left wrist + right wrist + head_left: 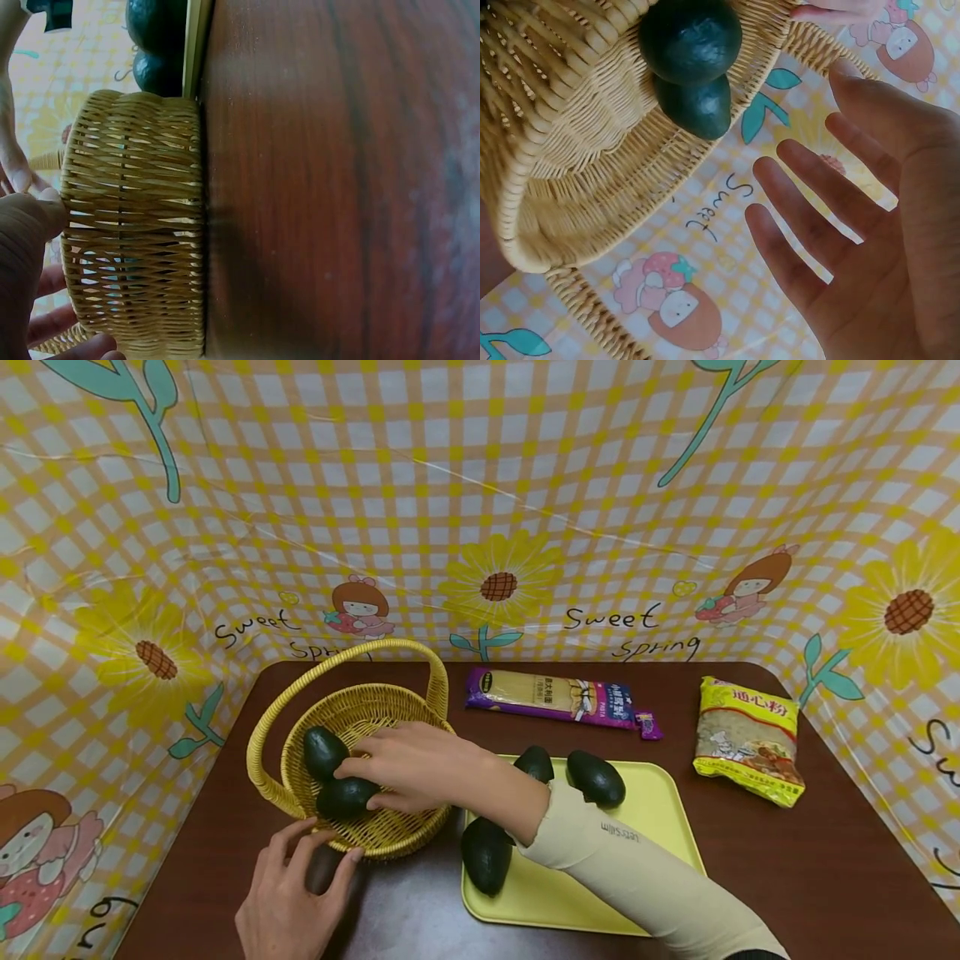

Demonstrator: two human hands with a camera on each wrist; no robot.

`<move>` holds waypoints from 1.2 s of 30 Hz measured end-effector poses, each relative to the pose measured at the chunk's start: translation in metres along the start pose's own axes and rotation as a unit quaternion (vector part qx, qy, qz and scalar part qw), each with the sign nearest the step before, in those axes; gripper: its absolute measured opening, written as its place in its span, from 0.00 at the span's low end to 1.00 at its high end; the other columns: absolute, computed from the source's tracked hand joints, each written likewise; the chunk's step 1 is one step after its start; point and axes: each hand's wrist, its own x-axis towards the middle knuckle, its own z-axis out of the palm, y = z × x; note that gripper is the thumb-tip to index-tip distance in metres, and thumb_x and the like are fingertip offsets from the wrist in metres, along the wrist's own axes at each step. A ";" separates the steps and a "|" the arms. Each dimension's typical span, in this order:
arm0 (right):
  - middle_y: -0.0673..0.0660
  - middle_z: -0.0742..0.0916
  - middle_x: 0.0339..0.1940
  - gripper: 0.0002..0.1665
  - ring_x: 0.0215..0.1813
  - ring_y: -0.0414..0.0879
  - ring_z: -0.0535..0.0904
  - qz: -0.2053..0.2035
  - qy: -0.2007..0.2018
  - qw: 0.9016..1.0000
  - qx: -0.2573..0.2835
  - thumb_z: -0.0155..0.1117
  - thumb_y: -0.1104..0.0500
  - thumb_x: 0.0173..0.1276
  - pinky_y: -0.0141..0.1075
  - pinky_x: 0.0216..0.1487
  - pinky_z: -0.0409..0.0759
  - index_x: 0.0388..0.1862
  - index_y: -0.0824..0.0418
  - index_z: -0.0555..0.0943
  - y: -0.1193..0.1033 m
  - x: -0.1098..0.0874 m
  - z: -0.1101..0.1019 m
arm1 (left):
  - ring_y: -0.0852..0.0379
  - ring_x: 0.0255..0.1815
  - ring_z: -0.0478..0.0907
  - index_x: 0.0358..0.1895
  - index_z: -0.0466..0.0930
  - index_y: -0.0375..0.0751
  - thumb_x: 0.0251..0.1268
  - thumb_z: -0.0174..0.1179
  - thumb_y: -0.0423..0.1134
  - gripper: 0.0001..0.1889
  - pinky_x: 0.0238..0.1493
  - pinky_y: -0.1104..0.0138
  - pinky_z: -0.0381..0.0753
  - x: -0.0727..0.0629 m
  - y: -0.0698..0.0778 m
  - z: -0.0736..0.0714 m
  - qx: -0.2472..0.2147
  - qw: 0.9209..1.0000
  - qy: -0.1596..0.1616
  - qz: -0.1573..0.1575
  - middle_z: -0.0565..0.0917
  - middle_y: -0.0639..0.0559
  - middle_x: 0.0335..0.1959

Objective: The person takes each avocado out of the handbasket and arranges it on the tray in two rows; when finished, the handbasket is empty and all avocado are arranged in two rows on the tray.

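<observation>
A yellow wicker basket (375, 843) with a tall handle stands at the left of the table and holds two dark green avocados (326, 753). Over its inside is my right hand (408, 768), beside the avocados; in the right wrist view its fingers (799, 244) are straight and apart from the fruit, with nothing between them. My left hand (296, 885) is at the near left rim, where its spread fingertips and thumb (51, 206) touch the wicker. Three more avocados (487, 856) lie on a yellow tray (652, 843), one partly behind my right forearm.
A purple pasta packet (551, 696) lies along the back of the dark brown table (757, 877). To the right is a yellow bag of macaroni (750, 739). A checked cloth (480, 485) with sunflowers surrounds the back and sides.
</observation>
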 end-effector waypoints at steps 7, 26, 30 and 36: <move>0.47 0.84 0.68 0.32 0.64 0.44 0.83 -0.017 -0.015 1.000 -0.010 0.67 0.40 0.80 0.38 0.61 0.84 0.79 0.43 0.76 -0.003 0.019 0.004 | 0.41 0.41 0.86 0.41 0.91 0.47 0.51 0.86 0.52 0.20 0.15 0.56 0.77 -0.003 0.000 -0.001 -0.003 1.000 0.011 0.002 0.87 0.47 0.52; 0.47 0.81 0.74 0.30 0.69 0.45 0.81 -0.028 -0.087 0.996 0.015 0.72 0.45 0.78 0.40 0.64 0.84 0.76 0.39 0.78 0.002 0.063 0.023 | 0.42 0.42 0.85 0.41 0.91 0.48 0.52 0.86 0.53 0.19 0.16 0.55 0.78 -0.001 -0.001 0.002 0.001 1.000 0.003 -0.006 0.86 0.47 0.53; 0.48 0.78 0.78 0.31 0.72 0.46 0.80 -0.031 -0.092 0.995 0.017 0.73 0.46 0.77 0.41 0.66 0.83 0.77 0.38 0.77 0.004 0.066 0.028 | 0.42 0.42 0.86 0.41 0.91 0.48 0.52 0.86 0.52 0.19 0.16 0.55 0.78 -0.001 -0.001 0.002 0.002 1.000 0.003 -0.003 0.86 0.47 0.53; 0.46 0.75 0.80 0.33 0.71 0.45 0.80 -0.029 -0.105 0.994 0.008 0.74 0.45 0.76 0.37 0.65 0.83 0.77 0.35 0.77 0.006 0.072 0.033 | 0.43 0.41 0.86 0.41 0.91 0.49 0.52 0.86 0.53 0.19 0.16 0.57 0.77 0.000 0.000 0.002 0.003 1.000 0.002 -0.004 0.86 0.48 0.53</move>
